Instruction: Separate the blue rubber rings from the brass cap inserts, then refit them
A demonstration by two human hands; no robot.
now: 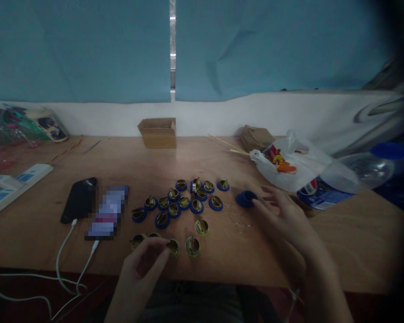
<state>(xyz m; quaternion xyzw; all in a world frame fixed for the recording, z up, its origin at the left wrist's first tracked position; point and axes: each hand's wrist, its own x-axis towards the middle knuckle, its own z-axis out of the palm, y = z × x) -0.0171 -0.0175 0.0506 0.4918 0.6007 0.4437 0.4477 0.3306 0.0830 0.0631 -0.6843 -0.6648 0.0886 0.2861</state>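
Blue-rimmed clasp-backed discs [162, 219] are clustered at the middle of the desk [195, 161], their brassy clasps turned upward, and a looser group of gold-rimmed clasp-backed discs [193, 246] is set nearer the front edge. Some of the latter are partly hidden by the left hand [138, 264], whose fingers and thumb are curled toward each other; whether anything is pinched between them cannot be told. The right hand [287, 215] is held loosely spread, with nothing seen gripped, its fingertips just beside a blue cup-shaped piece [243, 201]; whether that piece is touched cannot be told. Thin, pale loops [243, 226] are scattered in front of it. The space beyond the right hand is crowded by a slanted, blue-capped Pepsi bottle [336, 184], a white plastic bag [305, 163] with a red-and-orange packet [279, 161] showing, a brown paper package [256, 137] and thin sticks [227, 143]. A small cardboard box [159, 137] is placed against the wall. The left side is taken up by a phone [107, 213] with a blurred screen, a black slab-like device [79, 199], white cables [62, 255], a white power strip [37, 172] and a printed cup [50, 125].
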